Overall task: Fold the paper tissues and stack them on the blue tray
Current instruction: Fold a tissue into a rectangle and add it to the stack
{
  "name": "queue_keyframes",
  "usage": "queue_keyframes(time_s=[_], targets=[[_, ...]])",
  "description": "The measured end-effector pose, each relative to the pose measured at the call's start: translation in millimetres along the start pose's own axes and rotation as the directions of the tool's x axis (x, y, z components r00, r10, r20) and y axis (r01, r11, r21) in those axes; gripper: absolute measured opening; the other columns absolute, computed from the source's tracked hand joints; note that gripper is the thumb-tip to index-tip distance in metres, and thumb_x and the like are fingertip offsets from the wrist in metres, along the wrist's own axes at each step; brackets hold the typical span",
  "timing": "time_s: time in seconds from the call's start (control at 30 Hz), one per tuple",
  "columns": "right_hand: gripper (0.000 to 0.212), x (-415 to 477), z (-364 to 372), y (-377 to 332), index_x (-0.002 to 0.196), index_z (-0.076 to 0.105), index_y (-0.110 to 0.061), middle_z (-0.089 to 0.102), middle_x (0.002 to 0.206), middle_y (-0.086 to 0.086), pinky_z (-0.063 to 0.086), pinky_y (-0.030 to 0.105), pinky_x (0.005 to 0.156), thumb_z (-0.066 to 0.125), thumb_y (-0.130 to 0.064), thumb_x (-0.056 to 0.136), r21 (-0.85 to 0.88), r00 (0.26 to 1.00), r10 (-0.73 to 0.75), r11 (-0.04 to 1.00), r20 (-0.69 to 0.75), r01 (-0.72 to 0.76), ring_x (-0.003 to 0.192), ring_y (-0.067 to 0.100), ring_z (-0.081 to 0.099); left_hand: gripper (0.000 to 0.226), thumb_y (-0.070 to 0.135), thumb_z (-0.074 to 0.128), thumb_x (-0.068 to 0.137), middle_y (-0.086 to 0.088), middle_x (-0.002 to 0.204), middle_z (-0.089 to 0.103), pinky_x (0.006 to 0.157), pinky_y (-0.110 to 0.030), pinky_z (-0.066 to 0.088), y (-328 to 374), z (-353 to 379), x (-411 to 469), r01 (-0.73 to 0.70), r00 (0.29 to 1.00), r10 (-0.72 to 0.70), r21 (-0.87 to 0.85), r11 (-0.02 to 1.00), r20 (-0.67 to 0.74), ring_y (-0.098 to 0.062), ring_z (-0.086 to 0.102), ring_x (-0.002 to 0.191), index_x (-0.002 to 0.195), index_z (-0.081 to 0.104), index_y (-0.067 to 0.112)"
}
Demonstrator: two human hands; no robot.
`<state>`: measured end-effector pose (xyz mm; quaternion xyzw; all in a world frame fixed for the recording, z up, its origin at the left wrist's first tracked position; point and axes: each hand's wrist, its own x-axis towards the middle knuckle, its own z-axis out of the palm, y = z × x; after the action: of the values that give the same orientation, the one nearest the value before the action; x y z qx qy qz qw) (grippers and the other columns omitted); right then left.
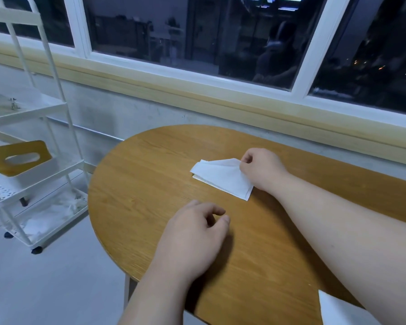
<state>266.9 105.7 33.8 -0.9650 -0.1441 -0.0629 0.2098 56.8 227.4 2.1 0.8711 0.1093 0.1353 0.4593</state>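
Note:
A white paper tissue, folded over on itself, lies on the round wooden table. My right hand pinches the tissue's upper right corner and lifts that flap a little off the layers below. My left hand rests on the table nearer to me, fingers loosely curled, holding nothing. No blue tray is in view.
A white corner of paper shows at the bottom right edge. A white wheeled shelf cart stands left of the table, carrying a tissue box with a wooden lid. A window and grey wall run behind the table.

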Motion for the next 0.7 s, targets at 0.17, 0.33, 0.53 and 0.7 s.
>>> queue_keyframes(time_s=[0.17,0.33,0.53,0.7], targets=[[0.008,-1,-1,7,0.094,0.063,-0.024,0.063,0.096,-0.010,0.047,0.030,0.074,0.057,-0.025,0.088,-0.007,0.997,0.052,0.999,0.051,-0.051,0.093,0.019,0.059,0.019,0.048,0.060,0.091,0.016,0.089,0.057,0.083,-0.026,0.049,3,1,-4,0.006,1.000,-0.006,0.010,1.000,0.019,0.001,0.058,0.085,0.103,0.070,0.039],[0.025,-4,4,9,0.108,0.066,-0.022,0.064,0.112,0.000,0.051,0.036,0.090,0.058,-0.030,0.085,-0.150,0.984,0.078,0.987,0.163,-0.053,0.107,0.025,0.059,0.019,0.048,0.060,0.091,0.017,0.089,0.057,0.082,-0.024,0.048,2,0,-3,0.009,1.000,-0.009,-0.002,1.000,0.025,0.002,0.058,0.086,0.105,0.070,0.039],[0.003,-20,1,4,0.088,0.062,-0.033,0.056,0.102,-0.008,0.039,0.030,0.086,0.064,-0.032,0.086,-0.064,0.964,-0.249,0.965,0.098,0.256,0.106,0.016,0.049,0.020,0.049,0.060,0.091,0.019,0.090,0.057,0.079,-0.021,0.045,1,1,1,0.007,1.000,-0.007,0.004,1.000,0.021,0.004,0.057,0.087,0.105,0.070,0.039],[0.012,-31,4,6,0.083,0.062,-0.034,0.057,0.101,-0.013,0.041,0.028,0.081,0.071,-0.042,0.084,-0.088,0.922,-0.306,0.938,0.235,0.334,0.098,0.010,0.052,0.020,0.049,0.060,0.091,0.018,0.090,0.057,0.083,-0.023,0.047,2,2,2,0.003,1.000,-0.003,0.010,1.000,0.027,0.002,0.057,0.088,0.105,0.070,0.039]])
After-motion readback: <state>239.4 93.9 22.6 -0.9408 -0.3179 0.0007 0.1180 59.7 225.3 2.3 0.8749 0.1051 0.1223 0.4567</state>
